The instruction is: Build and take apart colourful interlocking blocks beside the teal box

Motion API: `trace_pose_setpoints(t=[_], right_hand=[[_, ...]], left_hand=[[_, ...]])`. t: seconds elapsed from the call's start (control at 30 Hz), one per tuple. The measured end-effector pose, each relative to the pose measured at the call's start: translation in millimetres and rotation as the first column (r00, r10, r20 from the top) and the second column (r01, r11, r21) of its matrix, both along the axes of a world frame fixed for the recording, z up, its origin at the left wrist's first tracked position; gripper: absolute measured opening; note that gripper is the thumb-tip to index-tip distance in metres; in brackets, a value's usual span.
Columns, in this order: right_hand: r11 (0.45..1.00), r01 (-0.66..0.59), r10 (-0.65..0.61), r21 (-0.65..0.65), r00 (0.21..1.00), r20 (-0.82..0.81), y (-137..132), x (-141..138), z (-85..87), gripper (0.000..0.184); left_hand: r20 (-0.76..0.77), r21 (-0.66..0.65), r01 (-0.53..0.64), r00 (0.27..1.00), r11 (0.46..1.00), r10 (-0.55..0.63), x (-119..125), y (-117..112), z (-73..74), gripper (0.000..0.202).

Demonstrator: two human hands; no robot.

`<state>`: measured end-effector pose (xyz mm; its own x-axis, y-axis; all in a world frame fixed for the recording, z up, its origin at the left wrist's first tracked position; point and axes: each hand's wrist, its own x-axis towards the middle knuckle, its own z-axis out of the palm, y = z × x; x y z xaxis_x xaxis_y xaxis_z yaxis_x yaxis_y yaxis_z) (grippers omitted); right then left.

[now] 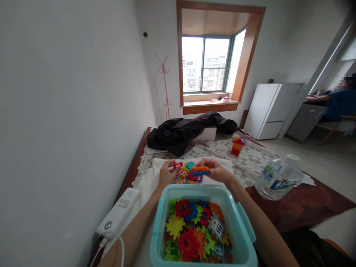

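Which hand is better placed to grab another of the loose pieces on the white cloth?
Probably the left hand: it is right by the loose pieces, while the right hand holds orange and blue pieces.

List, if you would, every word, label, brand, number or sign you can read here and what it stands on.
No text is clearly readable.
Clear bottle: lettering on its label, too blurred to read.
White device: dark print, too small to read.
Fridge: blue sticker near the top, too small to read.
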<state>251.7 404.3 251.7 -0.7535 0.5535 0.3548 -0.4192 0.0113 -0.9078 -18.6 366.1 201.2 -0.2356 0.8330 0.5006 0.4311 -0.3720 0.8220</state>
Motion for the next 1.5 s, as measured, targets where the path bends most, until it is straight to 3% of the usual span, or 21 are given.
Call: trace_pose_setpoints(t=[0.07, 0.1, 0.17, 0.23, 0.27, 0.37, 0.43, 0.47, 0.5, 0.53, 0.63, 0.7, 0.83, 0.97, 1.1, 1.23, 1.5], right_hand=[[0.993, -0.089, 0.083, 0.084, 0.994, 0.066, -3, 3, 4.9, 0.063], [0.994, -0.038, 0.030, 0.104, 0.997, 0.074, -1, 1, 4.3, 0.067], [0.968, 0.214, -0.228, 0.132, 0.968, 0.103, 5, -5, -2.7, 0.068], [0.861, 0.444, -0.495, 0.248, 0.843, 0.212, 12, -12, -14.4, 0.056], [0.805, 0.479, -0.576, 0.351, 0.772, 0.268, 15, -14, -20.7, 0.049], [0.680, 0.359, -0.669, 0.640, 0.662, 0.338, 17, -17, -35.4, 0.037], [0.634, 0.277, -0.679, 0.722, 0.646, 0.349, 14, -16, -41.1, 0.049], [0.628, 0.260, -0.681, 0.734, 0.639, 0.357, 12, -16, -43.1, 0.060], [0.630, 0.258, -0.681, 0.733, 0.636, 0.362, 10, -16, -44.8, 0.069], [0.637, 0.263, -0.678, 0.724, 0.639, 0.364, 9, -16, -46.2, 0.073], [0.653, 0.299, -0.668, 0.696, 0.660, 0.344, 9, -17, -48.5, 0.065], [0.654, 0.335, -0.675, 0.678, 0.663, 0.323, 11, -18, -48.3, 0.056], [0.675, 0.386, -0.667, 0.629, 0.682, 0.299, 13, -21, -47.5, 0.037], [0.635, 0.409, -0.695, 0.656, 0.673, 0.253, 13, -26, -54.3, 0.039], [0.607, 0.443, -0.724, 0.660, 0.651, 0.229, 15, -32, -64.2, 0.057], [0.639, 0.478, -0.721, 0.603, 0.644, 0.255, 20, -33, -69.6, 0.050], [0.611, 0.463, -0.744, 0.643, 0.613, 0.265, 19, -34, -71.7, 0.054]], left_hand=[[0.166, -0.012, 0.000, 0.986, 1.000, 0.002, 0, 2, 2.8, 0.033], [0.272, -0.024, 0.032, 0.962, 0.999, -0.024, 0, 3, 5.2, 0.037], [0.455, -0.033, 0.118, 0.886, 0.993, -0.090, -1, 3, 12.4, 0.046], [0.563, -0.014, 0.238, 0.805, 0.971, -0.189, -1, -1, 22.4, 0.053], [0.589, -0.001, 0.309, 0.769, 0.951, -0.249, -2, -5, 28.1, 0.055], [0.654, 0.052, 0.635, 0.562, 0.771, -0.506, -3, -21, 44.4, 0.054], [0.622, -0.012, 0.783, 0.493, 0.622, -0.608, -3, -30, 51.7, 0.061], [0.599, -0.058, 0.811, 0.495, 0.582, -0.630, -2, -32, 53.6, 0.065], [0.571, -0.099, 0.806, 0.526, 0.583, -0.630, -1, -33, 53.9, 0.066], [0.535, -0.135, 0.770, 0.586, 0.623, -0.609, 0, -32, 52.8, 0.065], [0.286, -0.204, 0.479, 0.863, 0.854, -0.416, 1, -23, 40.9, 0.048], [-0.005, -0.205, 0.263, 0.963, 0.943, -0.269, 0, -16, 28.0, 0.037], [-0.379, -0.189, 0.165, 0.897, 0.968, -0.227, -4, -6, 2.7, 0.036], [-0.528, -0.231, 0.093, 0.824, 0.969, -0.205, -3, -2, -8.6, 0.048], [-0.524, -0.230, 0.094, 0.827, 0.969, -0.205, 0, -5, -5.2, 0.041], [-0.475, -0.252, 0.052, 0.864, 0.966, -0.170, 1, -9, 1.6, 0.039], [-0.351, -0.214, 0.081, 0.924, 0.973, -0.154, 1, -9, 1.8, 0.043]])
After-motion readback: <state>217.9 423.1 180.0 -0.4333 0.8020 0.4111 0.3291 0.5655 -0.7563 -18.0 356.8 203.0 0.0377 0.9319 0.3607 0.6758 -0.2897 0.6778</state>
